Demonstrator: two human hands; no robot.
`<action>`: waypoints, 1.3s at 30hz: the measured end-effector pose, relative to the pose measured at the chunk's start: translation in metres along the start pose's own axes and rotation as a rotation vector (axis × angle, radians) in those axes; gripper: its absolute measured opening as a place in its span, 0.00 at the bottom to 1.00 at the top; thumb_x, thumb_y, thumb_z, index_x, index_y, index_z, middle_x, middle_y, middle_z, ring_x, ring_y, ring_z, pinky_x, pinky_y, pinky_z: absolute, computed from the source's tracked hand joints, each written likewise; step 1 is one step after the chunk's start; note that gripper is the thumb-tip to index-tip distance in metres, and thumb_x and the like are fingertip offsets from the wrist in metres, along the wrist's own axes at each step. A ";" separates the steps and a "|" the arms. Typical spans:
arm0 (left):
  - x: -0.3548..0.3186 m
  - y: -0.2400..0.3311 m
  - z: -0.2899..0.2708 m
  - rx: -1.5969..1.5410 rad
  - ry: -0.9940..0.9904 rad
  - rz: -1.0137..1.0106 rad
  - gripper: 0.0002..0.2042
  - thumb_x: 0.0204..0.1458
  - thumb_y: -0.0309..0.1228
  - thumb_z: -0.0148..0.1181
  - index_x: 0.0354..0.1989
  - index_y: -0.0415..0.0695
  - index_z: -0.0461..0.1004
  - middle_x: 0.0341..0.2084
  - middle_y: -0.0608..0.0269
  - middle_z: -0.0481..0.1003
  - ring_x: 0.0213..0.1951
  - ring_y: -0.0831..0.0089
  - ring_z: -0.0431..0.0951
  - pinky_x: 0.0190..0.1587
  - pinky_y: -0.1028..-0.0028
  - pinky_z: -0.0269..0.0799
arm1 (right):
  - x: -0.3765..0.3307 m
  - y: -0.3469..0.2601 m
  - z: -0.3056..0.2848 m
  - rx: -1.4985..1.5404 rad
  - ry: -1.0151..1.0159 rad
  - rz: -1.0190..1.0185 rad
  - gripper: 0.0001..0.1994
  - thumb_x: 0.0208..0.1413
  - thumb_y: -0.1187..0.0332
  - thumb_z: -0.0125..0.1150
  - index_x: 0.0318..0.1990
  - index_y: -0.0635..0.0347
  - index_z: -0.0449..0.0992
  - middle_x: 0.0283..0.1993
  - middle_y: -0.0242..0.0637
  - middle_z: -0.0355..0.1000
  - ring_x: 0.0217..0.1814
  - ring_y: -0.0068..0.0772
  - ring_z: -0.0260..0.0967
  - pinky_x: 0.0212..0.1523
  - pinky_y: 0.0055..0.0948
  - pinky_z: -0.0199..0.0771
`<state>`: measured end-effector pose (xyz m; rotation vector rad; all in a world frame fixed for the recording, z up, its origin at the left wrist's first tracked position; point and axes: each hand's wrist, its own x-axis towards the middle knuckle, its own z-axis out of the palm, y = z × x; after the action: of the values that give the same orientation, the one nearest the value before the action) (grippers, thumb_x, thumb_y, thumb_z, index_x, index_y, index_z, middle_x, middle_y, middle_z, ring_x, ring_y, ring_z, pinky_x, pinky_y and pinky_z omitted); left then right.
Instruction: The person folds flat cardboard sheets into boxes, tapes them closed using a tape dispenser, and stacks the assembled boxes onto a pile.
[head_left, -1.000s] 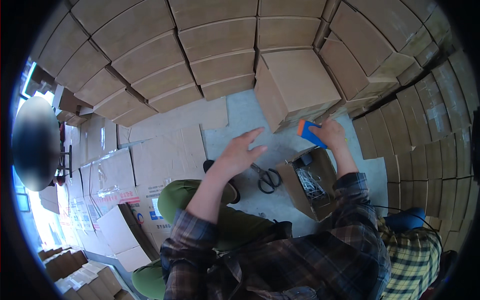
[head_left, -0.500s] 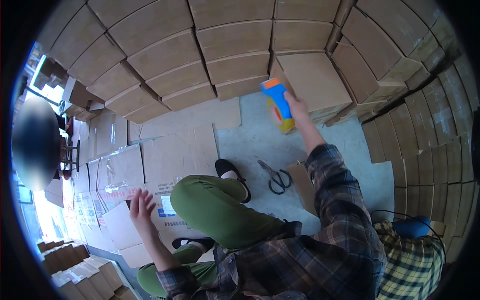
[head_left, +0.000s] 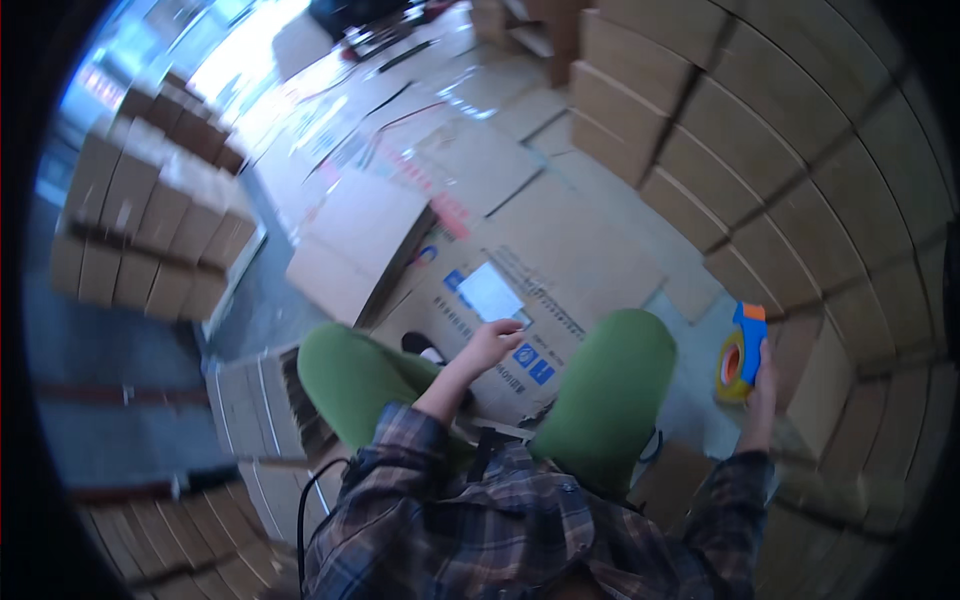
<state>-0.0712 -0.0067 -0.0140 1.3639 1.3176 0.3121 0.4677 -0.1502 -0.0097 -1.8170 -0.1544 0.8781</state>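
Note:
My right hand (head_left: 763, 388) is wrapped around the handle of a blue tape dispenser (head_left: 750, 345) with an orange end, carrying a roll of yellow tape (head_left: 733, 365). It is held out at the right, beyond my right knee. My left hand (head_left: 492, 345) hovers between my knees with fingers loosely bent and nothing visible in it. Below it lies flattened cardboard (head_left: 590, 260) with a white label (head_left: 490, 290) near my fingertips.
Stacked cartons (head_left: 750, 150) form a wall on the right. An open carton flap (head_left: 360, 235) stands ahead on the left. More boxes (head_left: 150, 215) sit on a pallet at far left, and cartons (head_left: 250, 410) stand beside my left knee. A dark object is cut off at the top.
My view has swung left, bringing the pallet boxes in fully. The dispenser, still in my right hand, now sits lower and further right. The scissors have left view. My left hand's fingers are less spread.

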 end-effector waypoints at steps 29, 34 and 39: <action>0.041 -0.232 -0.236 0.192 1.117 -0.898 0.37 0.41 0.48 0.62 0.56 0.33 0.66 0.59 0.39 0.60 0.64 0.50 0.55 0.67 0.56 0.48 | -0.170 -0.109 0.342 -0.383 -0.759 -0.313 0.14 0.59 0.56 0.59 0.30 0.58 0.75 0.27 0.26 0.70 0.27 0.14 0.63 0.28 0.21 0.64; 0.066 -0.161 -0.189 0.040 1.343 -0.921 0.35 0.45 0.40 0.62 0.64 0.46 0.59 0.65 0.53 0.55 0.64 0.53 0.57 0.56 0.44 0.61 | -0.170 -0.120 0.329 -0.426 -0.655 -0.309 0.14 0.57 0.57 0.60 0.30 0.61 0.76 0.26 0.27 0.70 0.27 0.16 0.63 0.29 0.21 0.65; 0.048 -0.186 -0.196 0.083 1.388 -0.842 0.30 0.44 0.31 0.63 0.57 0.38 0.63 0.62 0.42 0.58 0.65 0.48 0.54 0.66 0.57 0.54 | -0.183 -0.131 0.334 -0.432 -0.730 -0.279 0.16 0.58 0.56 0.61 0.33 0.64 0.77 0.27 0.27 0.71 0.26 0.16 0.64 0.29 0.21 0.65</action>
<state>-0.3051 0.0798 -0.1284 0.3815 2.8982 0.6480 0.1640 0.0698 0.1366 -1.7097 -1.1034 1.3375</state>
